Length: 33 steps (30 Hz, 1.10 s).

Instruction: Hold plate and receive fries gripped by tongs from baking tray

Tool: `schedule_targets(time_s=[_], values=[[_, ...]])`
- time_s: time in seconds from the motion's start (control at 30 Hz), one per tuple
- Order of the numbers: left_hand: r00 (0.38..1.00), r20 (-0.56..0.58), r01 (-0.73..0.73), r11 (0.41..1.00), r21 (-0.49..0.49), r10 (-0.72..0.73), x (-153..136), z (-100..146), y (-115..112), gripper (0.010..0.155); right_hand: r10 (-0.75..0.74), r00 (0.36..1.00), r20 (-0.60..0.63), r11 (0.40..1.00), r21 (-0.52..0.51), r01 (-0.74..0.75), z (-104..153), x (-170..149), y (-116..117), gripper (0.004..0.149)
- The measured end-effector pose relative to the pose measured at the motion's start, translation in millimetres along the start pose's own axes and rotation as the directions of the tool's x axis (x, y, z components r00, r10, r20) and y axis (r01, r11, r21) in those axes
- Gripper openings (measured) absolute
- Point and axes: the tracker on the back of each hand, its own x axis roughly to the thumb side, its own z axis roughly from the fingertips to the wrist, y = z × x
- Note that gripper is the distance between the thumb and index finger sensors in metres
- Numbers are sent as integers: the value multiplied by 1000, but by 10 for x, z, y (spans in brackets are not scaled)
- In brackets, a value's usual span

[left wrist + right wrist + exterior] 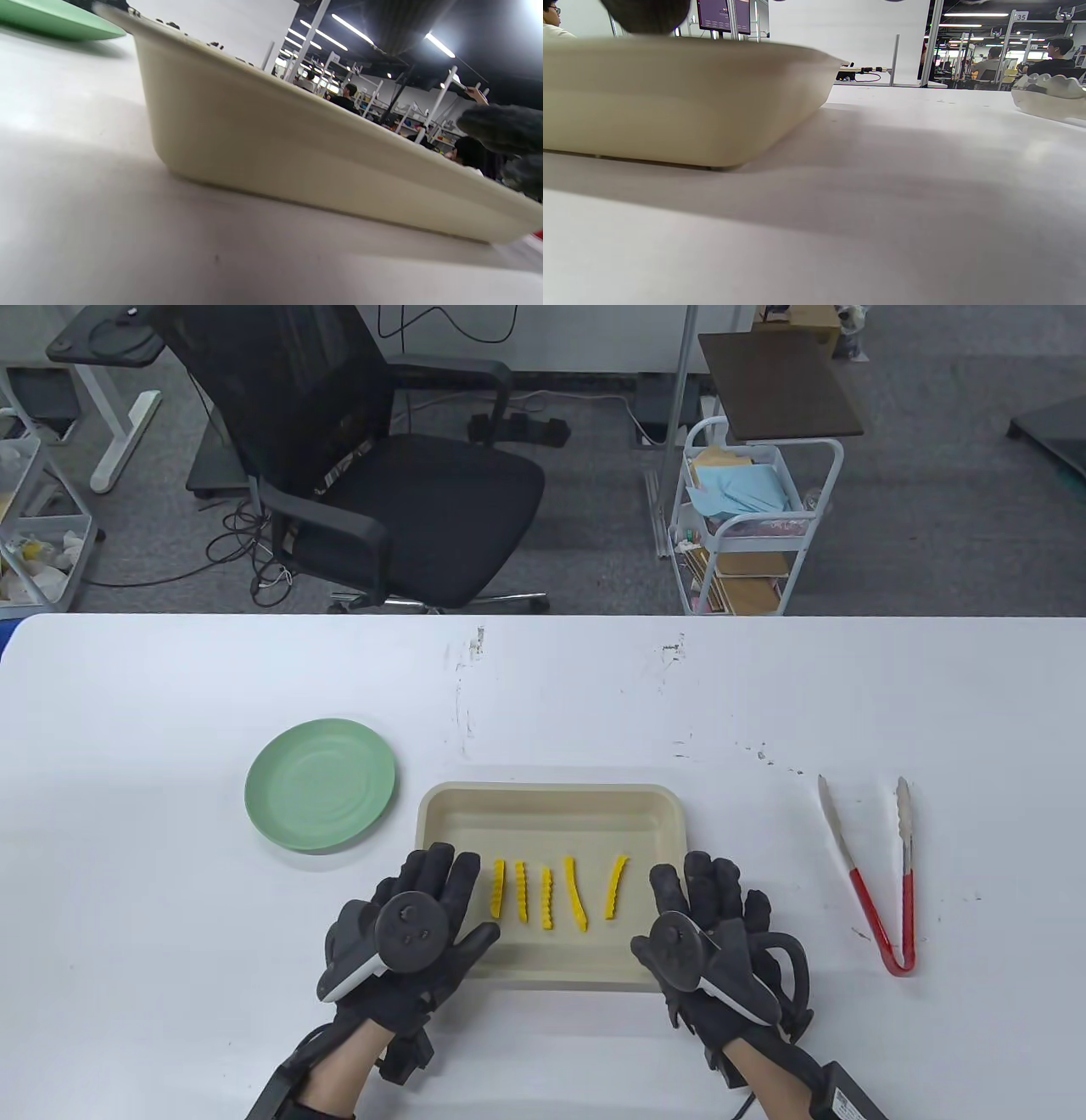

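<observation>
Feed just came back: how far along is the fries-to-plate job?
Nothing looks done: five fries lie in the baking tray, the green plate sits bare. Left hand and right hand rest at the tray's sides, holding nothing. Tongs lie untouched. All transfers remain.

Table view: bright, even overhead light; sharp; soft shadows under hands.
Left wrist view: ceiling strip lights (439, 44) flare; tray (271, 140) soft; table (127, 237) blurred, shadowed.
Right wrist view: foreground table blurred; broad tray shadow.
</observation>
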Motion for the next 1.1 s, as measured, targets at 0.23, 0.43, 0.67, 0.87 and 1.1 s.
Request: schedule_targets(time_s=[0.23, 0.43, 0.67, 0.87, 1.1], values=[[993, -100, -41, 979, 199, 62, -183, -98, 456, 74, -4, 1000, 2, 1000, -22, 4, 16, 2, -32, 80], [882, -412, -156, 966, 204, 229, -774, -437, 660, 76, 2, 1000, 18, 1000, -29, -2, 20, 21, -33, 80], [631, -776, -7, 1000, -9, -2, -1454, -604, 530, 98, 11, 1000, 27, 999, -40, -10, 33, 45, -42, 80], [536, -843, 23, 999, -31, -39, -1646, -629, 498, 100, 13, 999, 47, 999, -42, -11, 27, 74, -18, 79], [510, -860, 64, 997, 40, 2, -1659, -675, 554, 98, 25, 998, 53, 999, -49, -22, 29, 92, -14, 78]])
